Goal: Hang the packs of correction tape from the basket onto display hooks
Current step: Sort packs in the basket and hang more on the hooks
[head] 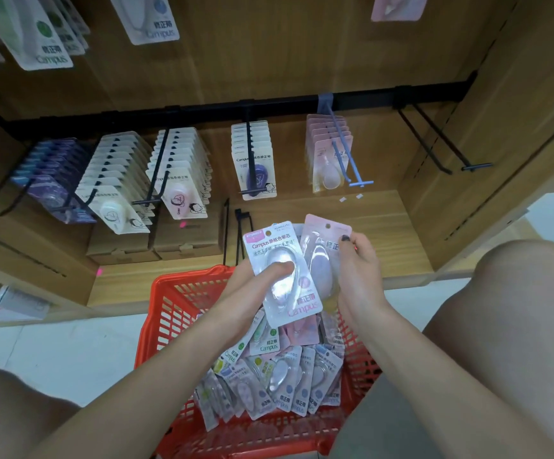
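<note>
- A wooden display shelf (302, 223) fills the background, with a black rail (202, 111) across it carrying hooks; a pale floor lies below.
- The left hand (252, 279) grasps a white pack of correction tape (282, 273), thumb pressed on its clear blister, fingers behind the card.
- The right hand (358, 260) pinches the upper right edge of a pink pack (322, 253), which sits just behind and beside the white one.
- Both packs are held upright above the far rim of the red basket (176, 309), in front of the shelf's front edge.
- More loose packs (278, 376) lie heaped inside the basket.
- Rows of hung packs (176, 167) fill the hooks toward the left end of the rail; two empty hooks (441, 140) stick out at the right end.
- A blue hook (345, 154) holds pink packs.
</note>
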Demonstrator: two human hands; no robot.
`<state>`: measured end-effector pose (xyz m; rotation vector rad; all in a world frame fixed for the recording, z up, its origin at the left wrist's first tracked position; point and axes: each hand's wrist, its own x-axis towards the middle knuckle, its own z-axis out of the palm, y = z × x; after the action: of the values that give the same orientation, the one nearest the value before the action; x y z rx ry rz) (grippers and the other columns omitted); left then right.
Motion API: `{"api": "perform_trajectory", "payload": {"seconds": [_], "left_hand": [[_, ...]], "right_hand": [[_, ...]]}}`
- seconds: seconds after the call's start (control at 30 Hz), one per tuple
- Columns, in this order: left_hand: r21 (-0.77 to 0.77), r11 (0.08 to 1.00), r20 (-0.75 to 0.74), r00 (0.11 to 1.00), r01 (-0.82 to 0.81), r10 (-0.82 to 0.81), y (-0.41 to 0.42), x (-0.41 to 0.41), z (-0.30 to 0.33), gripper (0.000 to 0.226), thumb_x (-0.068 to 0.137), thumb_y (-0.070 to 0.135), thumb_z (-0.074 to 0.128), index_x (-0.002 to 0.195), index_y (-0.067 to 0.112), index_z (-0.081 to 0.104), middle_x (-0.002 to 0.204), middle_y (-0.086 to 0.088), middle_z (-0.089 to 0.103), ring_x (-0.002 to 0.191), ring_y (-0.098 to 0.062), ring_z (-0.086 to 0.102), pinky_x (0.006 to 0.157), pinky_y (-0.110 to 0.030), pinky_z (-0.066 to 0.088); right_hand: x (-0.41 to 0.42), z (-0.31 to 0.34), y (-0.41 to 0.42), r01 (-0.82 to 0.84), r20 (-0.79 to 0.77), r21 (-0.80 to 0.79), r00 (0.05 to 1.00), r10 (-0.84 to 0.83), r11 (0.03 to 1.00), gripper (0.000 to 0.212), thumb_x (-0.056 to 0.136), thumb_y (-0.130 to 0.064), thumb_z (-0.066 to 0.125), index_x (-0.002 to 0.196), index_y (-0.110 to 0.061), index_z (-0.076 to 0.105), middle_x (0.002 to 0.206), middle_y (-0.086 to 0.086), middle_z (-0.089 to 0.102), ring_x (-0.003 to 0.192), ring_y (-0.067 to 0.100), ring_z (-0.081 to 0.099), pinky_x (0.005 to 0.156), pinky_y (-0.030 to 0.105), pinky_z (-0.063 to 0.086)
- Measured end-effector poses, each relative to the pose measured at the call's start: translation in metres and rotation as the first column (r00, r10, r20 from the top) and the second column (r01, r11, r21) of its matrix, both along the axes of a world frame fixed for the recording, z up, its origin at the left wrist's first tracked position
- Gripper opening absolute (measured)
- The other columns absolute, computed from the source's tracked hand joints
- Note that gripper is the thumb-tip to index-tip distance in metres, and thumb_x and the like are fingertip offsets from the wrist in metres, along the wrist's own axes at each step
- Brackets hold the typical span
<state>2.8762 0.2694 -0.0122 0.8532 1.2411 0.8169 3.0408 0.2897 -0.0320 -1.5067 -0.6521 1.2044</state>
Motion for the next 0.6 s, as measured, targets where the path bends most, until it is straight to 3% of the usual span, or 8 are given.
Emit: {"api": "perform_trajectory", "payload": {"seconds": [0.13,0.23,0.3,0.37,0.5,0.6], "left_hand": [[-0.033,0.999,-0.008,0.999,-0.032,0.032,0.004,0.001,-0.001,0.027,0.093,0.024,0.072,0.12,0.025,0.071,0.115,-0.004,0.078,0.106,-0.028,0.076,0.098,-0.058,0.057],[-0.024,1.0,-0.007,1.0,-0.019,0.019,0.007,0.0,0.0,0.021,0.099,0.018,0.066,0.118,0.025,0.072,0.114,-0.007,0.078,0.103,-0.03,0.076,0.091,-0.054,0.06],[-0.008,1.0,-0.006,1.0,-0.015,0.015,0.01,0.0,0.002,0.022,0.101,0.015,0.062,0.12,0.022,0.071,0.112,-0.009,0.079,0.103,-0.033,0.076,0.089,-0.055,0.06],[0.011,1.0,-0.017,1.0,-0.008,0.008,0.012,-0.001,0.002,0.023,0.101,0.014,0.062,0.12,0.022,0.072,0.113,-0.01,0.078,0.104,-0.034,0.076,0.089,-0.056,0.06],[0.039,0.999,-0.006,0.999,-0.037,0.037,0.016,0.001,0.003,0.024,0.1,0.01,0.063,0.122,0.016,0.071,0.116,-0.011,0.077,0.107,-0.034,0.075,0.092,-0.06,0.059],[0.073,0.994,-0.01,0.997,-0.076,0.077,0.022,0.001,0.006,0.024,0.099,0.008,0.064,0.121,0.017,0.071,0.115,-0.008,0.078,0.105,-0.031,0.076,0.088,-0.058,0.061]], "right_hand": [[0.007,0.003,0.004,-0.024,-0.05,-0.039,0.998,0.022,0.999,0.018,0.104,-0.022,0.047,0.093,-0.013,0.057,0.087,0.003,0.049,0.082,0.022,0.04,0.075,0.038,0.029],[0.013,0.009,0.004,-0.146,-0.182,-0.075,0.975,0.13,0.986,0.007,0.101,-0.017,0.056,0.099,-0.019,0.062,0.098,0.008,0.067,0.088,0.027,0.059,0.081,0.042,0.043],[0.018,0.012,0.003,-0.223,-0.262,-0.082,0.945,0.194,0.972,0.016,0.097,-0.01,0.062,0.111,-0.018,0.065,0.111,0.009,0.076,0.1,0.031,0.072,0.087,0.046,0.053],[0.023,0.014,0.003,-0.275,-0.295,-0.062,0.923,0.246,0.959,0.029,0.095,-0.001,0.064,0.122,-0.014,0.067,0.113,0.015,0.077,0.1,0.033,0.075,0.084,0.045,0.056],[0.036,0.012,0.012,-0.234,-0.28,-0.007,0.934,0.223,0.972,0.026,0.096,0.005,0.059,0.115,-0.009,0.071,0.114,0.022,0.075,0.096,0.032,0.072,0.083,0.042,0.054],[0.049,0.015,0.022,-0.179,-0.248,0.035,0.951,0.182,0.983,0.024,0.098,0.003,0.059,0.116,-0.009,0.071,0.12,0.024,0.073,0.1,0.032,0.071,0.091,0.048,0.055]]}}
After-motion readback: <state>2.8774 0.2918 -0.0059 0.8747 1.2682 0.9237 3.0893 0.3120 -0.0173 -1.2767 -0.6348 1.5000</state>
